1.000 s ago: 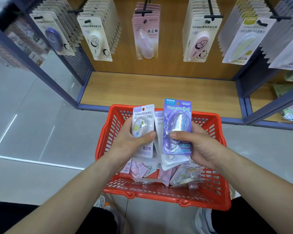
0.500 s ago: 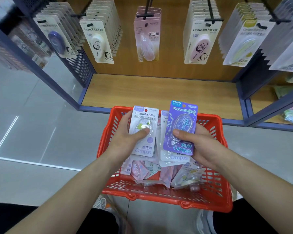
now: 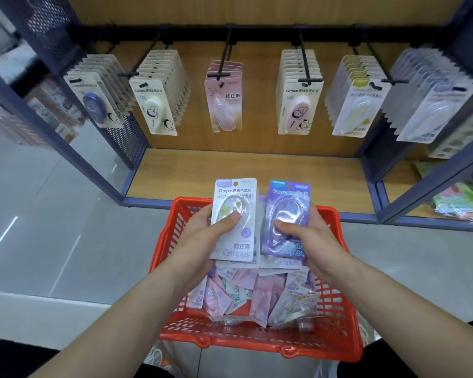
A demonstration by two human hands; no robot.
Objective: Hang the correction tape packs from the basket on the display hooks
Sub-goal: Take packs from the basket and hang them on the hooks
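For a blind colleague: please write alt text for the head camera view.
Over a red basket of correction tape packs, the left hand grips a white pack and the right hand grips a purple pack. Beyond, six hooks of hanging packs line a wooden display.

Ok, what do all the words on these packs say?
"Campus 原纸色带芯", "修正带", "Campus": white pack in the left hand.
"Campus": purple pack in the right hand; the rest of its print is blurred.
"Campus 原纸色修正带": cream hanging pack and hanging pack with a pink tape.
"修正带", "Campus": pink hanging pack.
Everything else is too small or blurred to read.
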